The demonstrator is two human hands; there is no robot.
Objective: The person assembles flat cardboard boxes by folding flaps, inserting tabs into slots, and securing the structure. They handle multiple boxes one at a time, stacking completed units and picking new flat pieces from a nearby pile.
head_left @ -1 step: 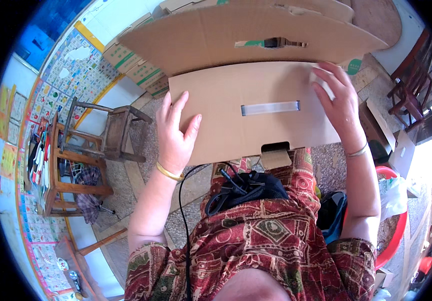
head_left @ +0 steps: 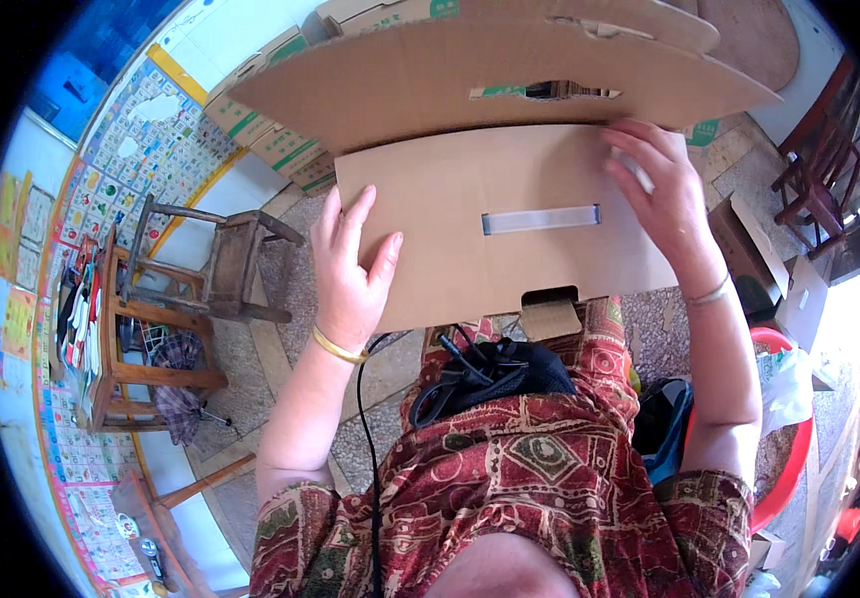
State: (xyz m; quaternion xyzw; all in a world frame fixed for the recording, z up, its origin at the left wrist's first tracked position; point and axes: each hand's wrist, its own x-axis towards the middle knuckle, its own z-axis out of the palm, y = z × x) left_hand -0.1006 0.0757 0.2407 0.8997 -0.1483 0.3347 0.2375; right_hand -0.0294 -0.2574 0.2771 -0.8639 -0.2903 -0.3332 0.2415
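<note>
A brown cardboard box lies in front of me, its near panel (head_left: 430,229) tilted toward me and its large far flap (head_left: 400,85) raised behind. A clear plastic carry handle (head_left: 541,219) is set in the near panel. At the lower edge a cut-out tab (head_left: 551,319) hangs folded down. My left hand (head_left: 355,254) rests at the panel's left edge, fingers and thumb apart on the cardboard. Near the upper right corner, my right hand (head_left: 661,189) touches the panel with fingers curved and apart, slightly blurred. A pale patch shows between its thumb and fingers; I cannot make it out.
Stacked cartons with green bands (head_left: 295,149) stand behind the flap. A wooden stool (head_left: 235,264) and a wooden rack (head_left: 156,374) are on the left. To the right are an opened carton (head_left: 749,249), a red basin (head_left: 804,463) with a white bag, and a wooden chair (head_left: 814,199).
My right hand has shifted slightly left along the panel's upper edge. The panel and raised flap have moved a little; my left hand stays at the left edge.
</note>
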